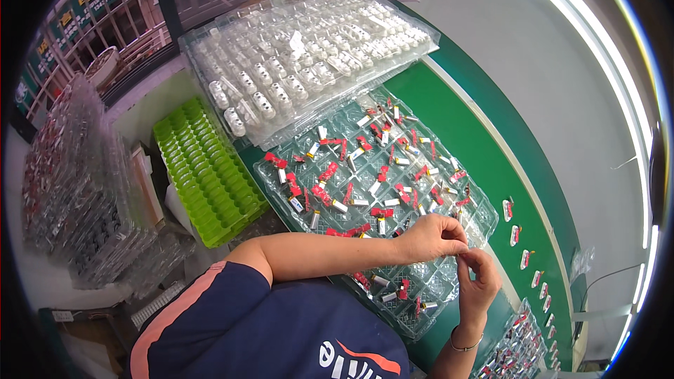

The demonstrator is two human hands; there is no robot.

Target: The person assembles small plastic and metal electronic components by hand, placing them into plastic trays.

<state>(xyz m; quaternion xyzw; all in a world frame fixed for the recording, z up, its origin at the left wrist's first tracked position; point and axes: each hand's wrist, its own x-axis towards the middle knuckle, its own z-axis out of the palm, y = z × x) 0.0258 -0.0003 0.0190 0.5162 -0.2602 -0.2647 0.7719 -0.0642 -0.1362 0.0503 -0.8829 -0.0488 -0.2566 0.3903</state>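
Observation:
My left hand (pixel 430 238) reaches across from the left, and my right hand (pixel 480 278) comes up from below with a thin bracelet (pixel 466 345) on its wrist. Their fingertips meet in a pinch over the right edge of a clear plastic tray (pixel 330 146). Whatever is between the fingers is too small or too covered to make out. Across the tray's compartments lie many small red circuit boards (pixel 321 194) with silver cylindrical parts (pixel 340 205) beside or attached to them.
A stack of clear trays with white rounded parts (pixel 262 105) stands at the back. Left of it is a bright green tray (pixel 203 175), then piled clear trays (pixel 81 189). Small assemblies (pixel 507 210) sit in a row along the green belt (pixel 449 123). Another filled tray (pixel 516 344) is at lower right.

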